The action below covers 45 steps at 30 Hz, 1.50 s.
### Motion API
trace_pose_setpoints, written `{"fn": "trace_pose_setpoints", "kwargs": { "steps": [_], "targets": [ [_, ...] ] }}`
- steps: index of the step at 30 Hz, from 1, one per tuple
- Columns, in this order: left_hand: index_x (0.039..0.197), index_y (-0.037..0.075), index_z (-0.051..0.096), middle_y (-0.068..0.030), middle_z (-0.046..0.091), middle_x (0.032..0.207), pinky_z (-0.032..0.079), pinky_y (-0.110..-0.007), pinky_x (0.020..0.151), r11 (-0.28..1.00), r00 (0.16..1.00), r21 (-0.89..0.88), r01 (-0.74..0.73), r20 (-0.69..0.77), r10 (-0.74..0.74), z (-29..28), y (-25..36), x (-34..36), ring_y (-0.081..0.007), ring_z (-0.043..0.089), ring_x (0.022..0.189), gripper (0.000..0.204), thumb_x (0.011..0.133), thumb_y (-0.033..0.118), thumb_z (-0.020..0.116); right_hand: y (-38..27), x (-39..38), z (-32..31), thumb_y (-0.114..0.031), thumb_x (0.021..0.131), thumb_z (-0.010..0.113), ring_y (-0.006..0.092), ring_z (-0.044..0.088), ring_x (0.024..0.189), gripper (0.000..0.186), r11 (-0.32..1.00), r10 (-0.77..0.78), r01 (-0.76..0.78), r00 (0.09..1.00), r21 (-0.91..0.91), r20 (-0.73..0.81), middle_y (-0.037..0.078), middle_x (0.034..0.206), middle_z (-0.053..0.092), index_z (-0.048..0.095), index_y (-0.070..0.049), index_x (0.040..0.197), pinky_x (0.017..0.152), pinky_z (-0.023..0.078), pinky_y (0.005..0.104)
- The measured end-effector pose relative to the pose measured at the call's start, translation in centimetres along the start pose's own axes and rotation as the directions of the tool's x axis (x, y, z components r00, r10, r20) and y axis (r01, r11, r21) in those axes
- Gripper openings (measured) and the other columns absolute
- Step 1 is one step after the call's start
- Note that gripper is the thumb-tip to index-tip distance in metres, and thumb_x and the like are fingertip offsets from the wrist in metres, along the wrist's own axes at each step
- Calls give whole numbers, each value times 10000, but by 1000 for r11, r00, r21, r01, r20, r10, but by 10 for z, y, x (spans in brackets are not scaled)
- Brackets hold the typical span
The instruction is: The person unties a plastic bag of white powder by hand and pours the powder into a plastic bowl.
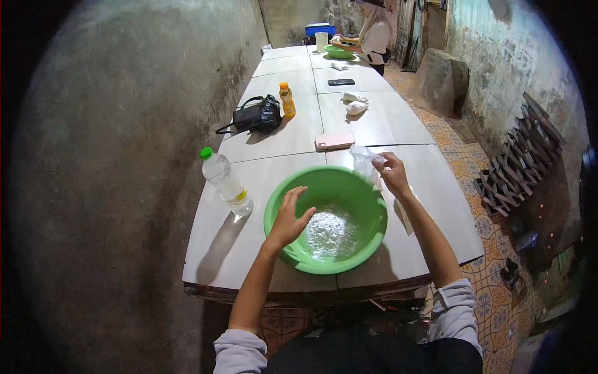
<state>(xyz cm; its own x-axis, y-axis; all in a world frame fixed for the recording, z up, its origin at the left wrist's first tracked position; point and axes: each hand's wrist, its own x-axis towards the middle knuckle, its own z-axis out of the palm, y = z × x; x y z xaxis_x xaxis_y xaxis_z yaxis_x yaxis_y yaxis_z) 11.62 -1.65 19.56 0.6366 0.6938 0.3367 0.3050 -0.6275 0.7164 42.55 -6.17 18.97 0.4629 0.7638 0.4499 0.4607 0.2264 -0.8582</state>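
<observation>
- The left hand (289,218) hovers over the near left rim of the round green plastic bowl (281,188), fingers spread wide and slightly curled, holding nothing.
- The bowl stands on the long pale wooden table (274,174), directly under and to the right of this hand; a heap of white powder (329,234) lies inside it, just right of the fingertips.
- The right hand (392,173) is raised above the far right rim of the bowl and pinches a small clear plastic bag (363,159) between its fingers.
- To the left of the left hand, well apart, a clear plastic bottle with a green cap (225,182) stands on the table.
- Beyond the right hand lies a flat pink phone (334,140).
- At the far end of the table, another person (376,34) works over a second green bowl (339,52).
</observation>
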Motion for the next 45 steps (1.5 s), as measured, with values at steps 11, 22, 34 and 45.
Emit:
{"fn": "trace_pose_setpoints", "kwargs": {
  "steps": [11,22,34,45],
  "targets": [
    [1314,71,346,-184,335,1337,226,-471,1043,904,992,421,80,-119,-32,-26,-37,-36,-333,295,1267,638,782,279,632,-22,-20,-3,-146,718,701,185,543,815,479,987,-85,87,996,-135,17,106,1089,491,525,-48,1153,655,486,284],
    [1381,3,173,-176,238,1418,253,-338,1039,806,871,-565,174,-294,-394,9,-85,-67,-264,276,1292,628,831,-1,475,4,-109,7,-150,756,643,293,467,1104,639,985,18,-23,999,-174,-35,178,1252,386,334,-11,1298,886,434,361],
    [1392,29,155,-174,294,1378,326,-331,988,643,890,-765,51,-257,-377,14,-57,-60,-247,359,1226,602,849,-25,410,15,23,6,-259,762,620,296,629,674,272,965,-84,43,985,-259,-150,195,718,628,646,-1,842,607,464,358],
    [1391,29,154,-189,330,1361,297,-345,1008,677,864,-722,142,-244,-441,6,-55,-53,-254,363,1223,633,850,26,484,-33,51,-33,-188,806,574,156,551,582,198,977,-44,-9,969,-212,-243,127,643,606,630,1,817,573,434,315]
  ]
}}
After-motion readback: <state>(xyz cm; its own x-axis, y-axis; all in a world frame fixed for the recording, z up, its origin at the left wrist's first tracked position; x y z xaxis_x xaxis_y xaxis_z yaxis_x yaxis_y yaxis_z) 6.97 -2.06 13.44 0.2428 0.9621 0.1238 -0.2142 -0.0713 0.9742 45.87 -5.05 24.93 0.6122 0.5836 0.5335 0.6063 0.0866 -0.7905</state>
